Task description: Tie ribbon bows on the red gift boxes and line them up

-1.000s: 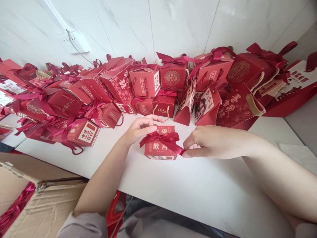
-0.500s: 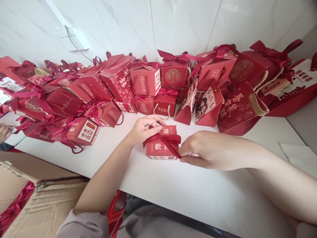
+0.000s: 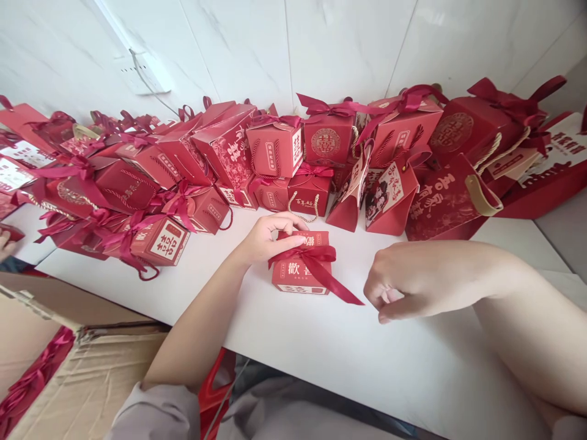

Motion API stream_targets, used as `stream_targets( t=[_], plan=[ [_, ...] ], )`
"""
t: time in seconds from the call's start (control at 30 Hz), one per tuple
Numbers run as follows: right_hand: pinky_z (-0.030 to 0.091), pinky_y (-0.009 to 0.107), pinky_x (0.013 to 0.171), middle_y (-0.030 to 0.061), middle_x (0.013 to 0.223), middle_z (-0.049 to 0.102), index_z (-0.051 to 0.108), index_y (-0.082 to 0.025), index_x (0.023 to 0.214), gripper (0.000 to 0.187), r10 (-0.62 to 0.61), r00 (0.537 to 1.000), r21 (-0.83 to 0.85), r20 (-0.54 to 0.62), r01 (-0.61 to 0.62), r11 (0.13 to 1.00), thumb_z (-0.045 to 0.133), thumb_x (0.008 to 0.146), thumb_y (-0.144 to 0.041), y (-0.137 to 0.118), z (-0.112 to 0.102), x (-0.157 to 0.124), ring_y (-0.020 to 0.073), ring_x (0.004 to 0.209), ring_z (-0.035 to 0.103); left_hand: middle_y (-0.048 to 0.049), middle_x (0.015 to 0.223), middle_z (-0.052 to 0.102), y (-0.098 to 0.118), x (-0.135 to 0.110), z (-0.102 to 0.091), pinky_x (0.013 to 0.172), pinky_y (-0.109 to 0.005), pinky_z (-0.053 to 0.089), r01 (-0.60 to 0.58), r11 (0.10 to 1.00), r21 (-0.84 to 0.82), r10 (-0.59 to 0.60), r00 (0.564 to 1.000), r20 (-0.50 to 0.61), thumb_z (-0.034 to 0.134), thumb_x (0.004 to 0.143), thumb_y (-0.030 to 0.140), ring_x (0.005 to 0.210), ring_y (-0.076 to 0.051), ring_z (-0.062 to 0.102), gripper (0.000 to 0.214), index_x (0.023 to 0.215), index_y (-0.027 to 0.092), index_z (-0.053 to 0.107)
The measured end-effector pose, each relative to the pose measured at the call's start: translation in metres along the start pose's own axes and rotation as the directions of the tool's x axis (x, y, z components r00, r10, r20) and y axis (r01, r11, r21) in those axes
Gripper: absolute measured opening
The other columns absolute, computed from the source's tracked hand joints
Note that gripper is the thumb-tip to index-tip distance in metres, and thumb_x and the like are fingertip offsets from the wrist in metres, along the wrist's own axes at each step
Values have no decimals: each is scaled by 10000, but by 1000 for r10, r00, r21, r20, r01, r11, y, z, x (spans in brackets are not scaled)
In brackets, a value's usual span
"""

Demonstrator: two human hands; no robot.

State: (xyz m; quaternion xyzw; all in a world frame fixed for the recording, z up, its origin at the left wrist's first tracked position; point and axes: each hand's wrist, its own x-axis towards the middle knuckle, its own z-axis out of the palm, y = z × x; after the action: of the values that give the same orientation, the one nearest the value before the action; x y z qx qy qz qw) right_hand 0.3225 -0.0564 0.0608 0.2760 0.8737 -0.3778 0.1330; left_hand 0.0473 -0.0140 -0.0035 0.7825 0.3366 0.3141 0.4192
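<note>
A small red gift box point(image 3: 300, 274) with white characters lies on the white table in front of me. A dark red ribbon point(image 3: 316, 256) is tied round it in a bow, and one long tail trails toward the lower right. My left hand point(image 3: 271, 237) grips the back left of the box, the thumb on its top near the bow and the fingers behind. To the right of the ribbon tail, my right hand point(image 3: 403, 284) hovers with nothing in it. Its fingers are loosely curled, thumb a little apart from them.
Many red gift boxes stand piled along the wall, such as a box with a gold round emblem point(image 3: 326, 139) and a tent-shaped box point(image 3: 392, 195). A cardboard carton point(image 3: 92, 379) with red ribbons inside is at lower left. Another person's hand point(image 3: 5, 244) shows at the left edge.
My right hand has let go of the ribbon's tail and moved right, away from the box. The tail now lies loose. My left hand keeps its hold on the box.
</note>
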Motion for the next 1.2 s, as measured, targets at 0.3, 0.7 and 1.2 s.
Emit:
stream_targets(
  t=[0.3,0.7,1.2],
  plan=[
    [499,288,612,34,736,732,554,-212,932,332,179,945,622,-273,32,782,586,909,-542,15,-7,26,193,669,684,-122,1164,663,8,-2,-10,971,-411,451,66,997,-46,-57,983,173,742,788,347,1110,-266,609,344,684,169,465],
    [438,251,509,-36,575,597,573,-190,812,418,-44,971,723,-236,205,660,593,896,-599,27,-1,49,112,477,527,-116,1138,671,7,-1,-3,963,-423,453,88,995,-47,-79,984,160,787,743,331,1092,-260,609,454,631,178,374],
    [410,386,987,66,1143,602,560,-181,696,344,-131,745,419,-654,501,757,631,918,-433,54,15,81,211,1094,569,-91,1145,654,10,-4,-11,1001,-418,440,100,994,43,-107,974,201,823,695,382,1158,-272,576,474,610,172,406]
  ],
)
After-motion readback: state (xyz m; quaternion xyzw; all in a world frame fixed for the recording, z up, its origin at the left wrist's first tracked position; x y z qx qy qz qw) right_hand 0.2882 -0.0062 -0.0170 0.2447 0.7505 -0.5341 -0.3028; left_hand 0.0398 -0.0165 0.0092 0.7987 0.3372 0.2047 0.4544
